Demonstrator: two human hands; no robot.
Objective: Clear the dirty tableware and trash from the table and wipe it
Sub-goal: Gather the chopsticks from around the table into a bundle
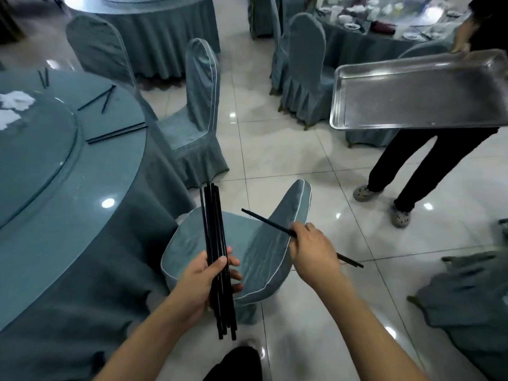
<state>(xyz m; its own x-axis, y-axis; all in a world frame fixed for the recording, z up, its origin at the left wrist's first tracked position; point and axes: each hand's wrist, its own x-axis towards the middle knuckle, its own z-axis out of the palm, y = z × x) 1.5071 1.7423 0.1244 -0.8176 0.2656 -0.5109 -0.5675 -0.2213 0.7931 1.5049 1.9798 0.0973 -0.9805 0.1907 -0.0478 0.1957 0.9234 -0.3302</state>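
Fingers [233, 273] of the left hand [209, 279] curl around a bundle of black chopsticks [215, 243], which stands nearly upright, jutting above and below the grip. Right hand [313, 248], palm down with forearm extended, pinches a single chopstick [264, 220] slanting out past both sides of its fingers.

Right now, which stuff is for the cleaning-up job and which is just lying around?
For the job:
- bundle of black chopsticks gripped by the left hand
- single chopstick pinched by the right hand
- chopsticks left on the table
- crumpled white napkins
- metal tray another person holds

Just around:
- covered chairs
- far table
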